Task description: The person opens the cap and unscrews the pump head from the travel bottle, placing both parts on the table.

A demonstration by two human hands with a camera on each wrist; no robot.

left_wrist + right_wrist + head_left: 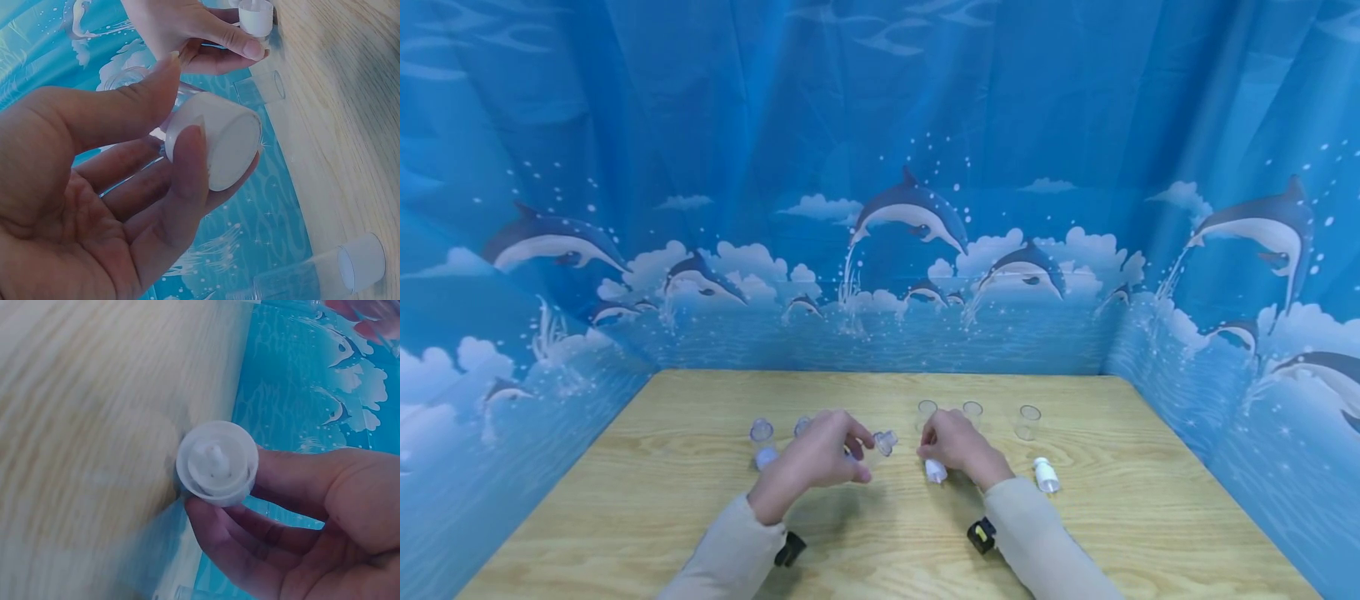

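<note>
My left hand (823,450) holds a clear plastic bottle (885,442) raised above the table. In the left wrist view, thumb and fingers curl round its white base (234,150), and its clear end points away. My right hand (957,442) pinches a white round pump piece (935,471) close to the tabletop. Seen end-on in the right wrist view, this white pump piece (217,464) has a ringed rim with a small nub inside. Behind the right hand stand clear cups, one (927,412) partly covered by it.
Left of the left hand stands a clear bottle with a white base (762,446); another clear bottle (802,426) is partly hidden behind that hand. More clear cups (1028,422) stand at the right rear, and another white pump piece (1046,475) lies in front. A printed curtain (880,333) borders the wooden table (625,517).
</note>
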